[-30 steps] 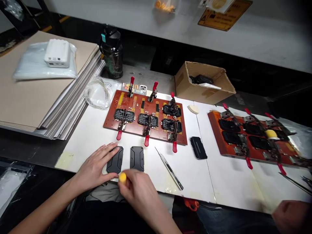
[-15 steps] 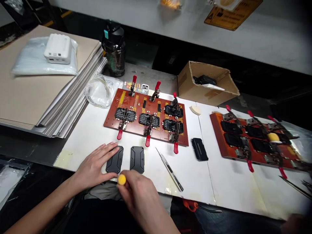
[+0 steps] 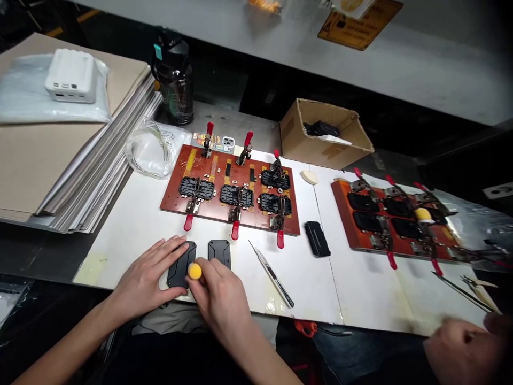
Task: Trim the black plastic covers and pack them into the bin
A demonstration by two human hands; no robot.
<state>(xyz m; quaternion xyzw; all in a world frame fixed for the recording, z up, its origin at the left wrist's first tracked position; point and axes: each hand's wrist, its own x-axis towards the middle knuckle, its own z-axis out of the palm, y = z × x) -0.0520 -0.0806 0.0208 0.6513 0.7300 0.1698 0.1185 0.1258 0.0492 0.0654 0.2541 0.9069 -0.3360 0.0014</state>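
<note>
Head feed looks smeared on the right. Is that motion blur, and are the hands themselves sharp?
Head view: the left hand and right hand with its yellow piece look fairly sharp; another person's hand at lower right is blurred, the second clamp board smears toward the frame edge, and the corners darken.

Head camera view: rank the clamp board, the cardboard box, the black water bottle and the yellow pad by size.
Largest first: clamp board, cardboard box, black water bottle, yellow pad. Box and bottle sit farther back, so their true sizes are unsure.
</note>
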